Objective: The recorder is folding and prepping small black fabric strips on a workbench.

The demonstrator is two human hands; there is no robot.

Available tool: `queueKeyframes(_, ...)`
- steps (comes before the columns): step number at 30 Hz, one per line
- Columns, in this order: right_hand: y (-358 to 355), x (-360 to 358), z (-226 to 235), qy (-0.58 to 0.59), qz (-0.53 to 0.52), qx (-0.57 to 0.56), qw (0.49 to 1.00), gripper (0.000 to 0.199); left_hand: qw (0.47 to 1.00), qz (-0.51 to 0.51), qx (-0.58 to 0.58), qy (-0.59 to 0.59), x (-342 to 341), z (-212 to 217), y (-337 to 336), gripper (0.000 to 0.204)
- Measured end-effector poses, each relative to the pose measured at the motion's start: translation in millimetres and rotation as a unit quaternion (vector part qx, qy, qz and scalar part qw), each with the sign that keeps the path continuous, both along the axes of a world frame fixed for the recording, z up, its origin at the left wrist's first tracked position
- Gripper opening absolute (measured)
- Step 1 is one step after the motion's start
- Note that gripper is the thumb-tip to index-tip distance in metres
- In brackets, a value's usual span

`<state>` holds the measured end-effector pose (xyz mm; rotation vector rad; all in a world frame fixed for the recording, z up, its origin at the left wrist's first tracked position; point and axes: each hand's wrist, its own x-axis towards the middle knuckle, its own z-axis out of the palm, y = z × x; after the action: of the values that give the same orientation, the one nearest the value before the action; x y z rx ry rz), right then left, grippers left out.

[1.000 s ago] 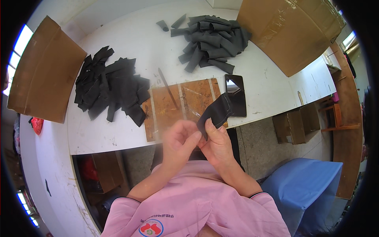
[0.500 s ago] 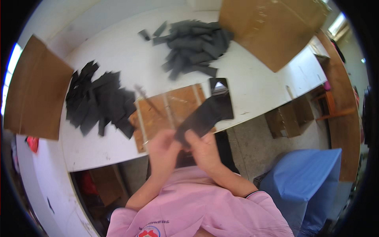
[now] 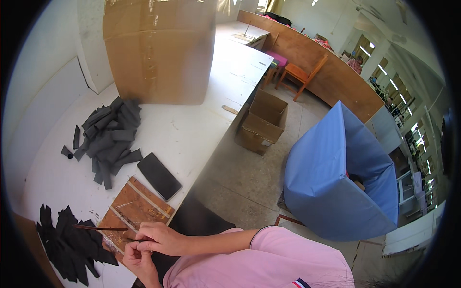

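At the near edge of the table my left hand (image 3: 139, 262) and my right hand (image 3: 162, 238) meet with their fingers bent. Both pinch a dark fabric piece (image 3: 143, 243), mostly hidden by the fingers. Just beyond them lies a worn brown board (image 3: 137, 196) crossed by pale strips. A thin dark-brown rod (image 3: 100, 228) reaches from the board over a pile of flat black fabric pieces (image 3: 67, 247). Farther off is a heap of dark grey rolled or folded pieces (image 3: 111, 139). A black smartphone (image 3: 159, 176) rests beside the board.
A large cardboard box (image 3: 161, 53) stands at the back of the white table (image 3: 192, 132). To the right, an open carton (image 3: 261, 127) and a big blue fabric-covered bin (image 3: 314, 185) stand on the floor. An orange chair (image 3: 302, 74) is near a wooden partition (image 3: 350, 84).
The view has swung to the right, bringing the blue bin and room into sight. The dark fabric, earlier stretched out over the phone, is now mostly hidden between my fingers.
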<state>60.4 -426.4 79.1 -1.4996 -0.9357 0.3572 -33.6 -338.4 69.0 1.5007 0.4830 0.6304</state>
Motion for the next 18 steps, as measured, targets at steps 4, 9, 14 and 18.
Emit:
queueKeyframes(4, 5.1, 5.1, -17.9, -0.132, 0.003, -0.054, 0.99, 0.018, 0.989, 0.026, 0.131, 0.07, 5.1, -3.8, -4.7, 0.008)
queueKeyframes(9, 10.6, 1.3, -21.6, -0.113, -0.024, -0.038, 0.993, 0.017, 0.988, 0.084, 0.101, 0.081, 7.1, -20.5, -0.8, 0.006)
queueKeyframes(14, 10.7, 4.1, -34.5, -0.038, 0.003, -0.004, 0.999, 0.016, 0.997, 0.058, -0.031, 0.045, 8.7, -14.2, 6.7, 0.004)
queueKeyframes(18, 12.0, 3.1, -36.9, -0.148, -0.022, -0.039, 0.988, 0.012, 0.992, 0.088, 0.072, 0.055, 10.2, -22.5, -0.4, 0.003)
